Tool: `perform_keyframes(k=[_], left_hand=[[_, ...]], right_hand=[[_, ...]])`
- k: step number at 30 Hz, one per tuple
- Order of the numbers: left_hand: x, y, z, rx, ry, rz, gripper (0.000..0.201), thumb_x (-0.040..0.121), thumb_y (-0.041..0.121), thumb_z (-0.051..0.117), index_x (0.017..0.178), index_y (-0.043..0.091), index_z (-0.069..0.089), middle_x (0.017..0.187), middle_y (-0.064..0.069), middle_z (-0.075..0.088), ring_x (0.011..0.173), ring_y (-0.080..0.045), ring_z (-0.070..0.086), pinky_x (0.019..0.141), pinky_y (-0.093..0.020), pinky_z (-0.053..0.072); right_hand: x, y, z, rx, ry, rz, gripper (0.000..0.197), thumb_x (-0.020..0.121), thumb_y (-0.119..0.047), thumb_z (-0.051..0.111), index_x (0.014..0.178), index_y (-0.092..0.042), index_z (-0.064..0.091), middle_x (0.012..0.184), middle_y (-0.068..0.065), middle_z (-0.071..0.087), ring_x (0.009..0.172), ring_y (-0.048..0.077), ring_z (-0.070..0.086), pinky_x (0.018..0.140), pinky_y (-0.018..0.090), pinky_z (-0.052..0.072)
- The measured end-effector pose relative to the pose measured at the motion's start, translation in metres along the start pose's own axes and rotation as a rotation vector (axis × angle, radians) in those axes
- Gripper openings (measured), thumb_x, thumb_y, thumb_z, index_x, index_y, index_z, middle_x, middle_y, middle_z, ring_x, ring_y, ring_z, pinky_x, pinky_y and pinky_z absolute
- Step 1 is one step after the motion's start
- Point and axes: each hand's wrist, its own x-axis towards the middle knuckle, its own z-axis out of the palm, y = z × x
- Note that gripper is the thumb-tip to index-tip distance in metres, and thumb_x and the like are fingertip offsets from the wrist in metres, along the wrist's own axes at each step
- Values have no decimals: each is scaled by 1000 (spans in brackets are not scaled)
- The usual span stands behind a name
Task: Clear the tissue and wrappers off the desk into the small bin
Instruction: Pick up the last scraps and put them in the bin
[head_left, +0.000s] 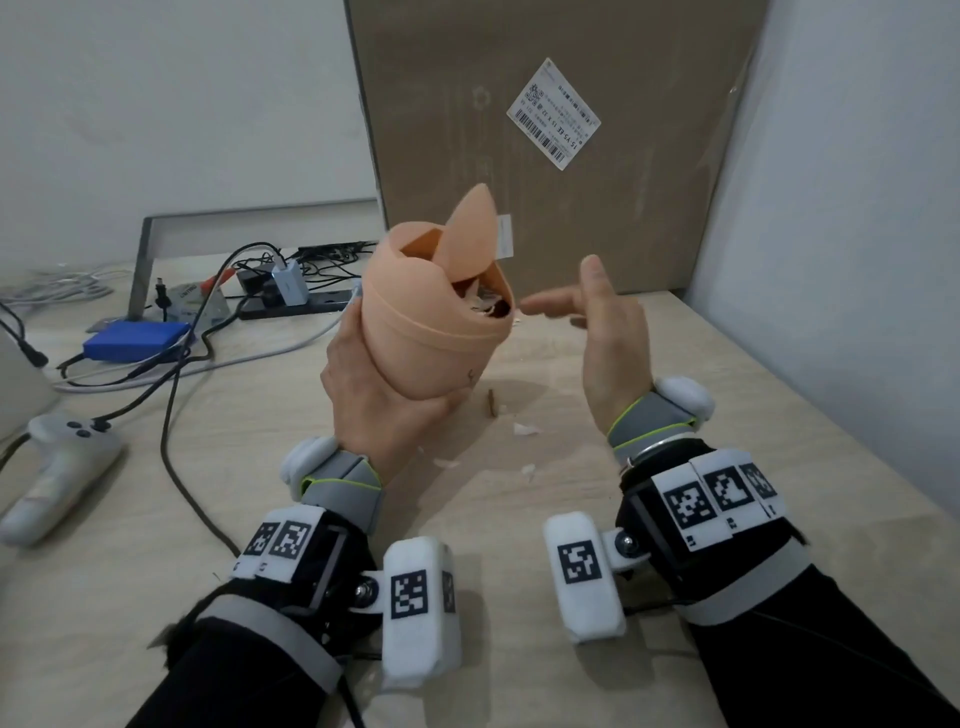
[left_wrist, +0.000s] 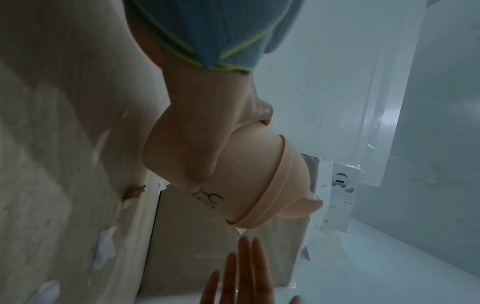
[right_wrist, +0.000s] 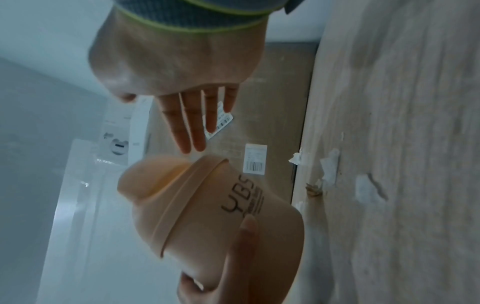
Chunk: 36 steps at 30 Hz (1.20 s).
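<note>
My left hand (head_left: 374, 384) grips the small peach bin (head_left: 436, 317) by its lower body and holds it lifted and tilted above the desk. Its swing lid (head_left: 470, 236) is tipped up, and scraps show inside the opening (head_left: 488, 304). My right hand (head_left: 597, 322) hovers just right of the opening with straight fingers and holds nothing. Small white tissue bits (head_left: 524, 428) and a brown scrap (head_left: 491, 402) lie on the desk under the bin. The left wrist view shows my thumb on the bin (left_wrist: 233, 174); in the right wrist view the bin (right_wrist: 207, 205) sits below my fingers (right_wrist: 192, 127).
A large cardboard box (head_left: 550, 145) stands against the wall behind the bin. Cables, a power strip (head_left: 291, 304), a blue box (head_left: 137, 340) and a white controller (head_left: 62, 467) lie at the left. A wall (head_left: 857, 208) bounds the desk on the right.
</note>
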Motion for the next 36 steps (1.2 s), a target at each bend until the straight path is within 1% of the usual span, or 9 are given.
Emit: perform_keyframes(k=[4,9,17,21,23,26,28,33,36], left_hand=[[10,-14,-8,-91,75,-114,128,35,60,79,146,31,22,140,-1,41,131,-24,40,109,-44,37],[22,-33,-23,-157,184,-238,128,38,59,83,145,35,18,144,-3,38,132,-27,41,109,-50,37],[29,-42,-35,-162,285,-323,125,43,53,81,148,29,18,146,-5,35,134,-30,36,113,-51,30],[30,-45,-33,-102,279,-317,121,52,45,87,149,27,17,147,-6,34,136,-30,35,114,-50,28],[30,-45,-32,-88,279,-305,122,51,45,88,149,27,17,147,-7,35,136,-30,35,114,-49,29],[31,-46,-32,-77,281,-306,119,55,40,90,149,26,18,146,-7,35,135,-30,35,113,-49,29],[32,-49,-34,-79,290,-311,120,53,43,89,148,27,18,146,-6,35,135,-29,35,113,-50,29],[36,-54,-39,-83,321,-342,119,55,42,89,149,28,16,148,-5,32,138,-28,32,116,-49,24],[37,-57,-42,-74,341,-341,120,54,43,88,149,27,16,148,-6,33,138,-28,32,115,-50,24]], right_hand=[[11,8,-9,-82,-209,502,64,98,-47,26,61,-10,62,63,6,66,51,16,56,45,21,38],[-1,17,-18,-204,-628,869,66,93,-61,26,76,-9,62,66,9,65,54,19,64,48,22,45],[-6,28,-1,-35,-538,733,49,98,-50,32,86,-15,64,92,5,68,89,19,64,81,31,48],[-5,22,1,29,-472,700,52,98,-47,33,73,-12,63,76,6,68,74,22,65,68,31,48],[-7,17,-1,7,-631,783,59,96,-53,31,71,-10,62,69,8,66,61,20,64,52,24,45],[-12,16,-3,-130,-869,862,64,94,-59,28,75,-9,64,68,8,67,55,16,64,48,20,46],[-15,18,1,-167,-890,853,61,95,-57,28,82,-10,65,73,7,69,62,16,66,54,21,48],[-14,27,10,46,-673,685,42,98,-46,35,97,-16,65,108,4,69,103,18,64,89,29,45],[-17,24,16,174,-635,634,39,98,-44,36,104,-16,64,119,2,66,112,17,61,94,32,41]])
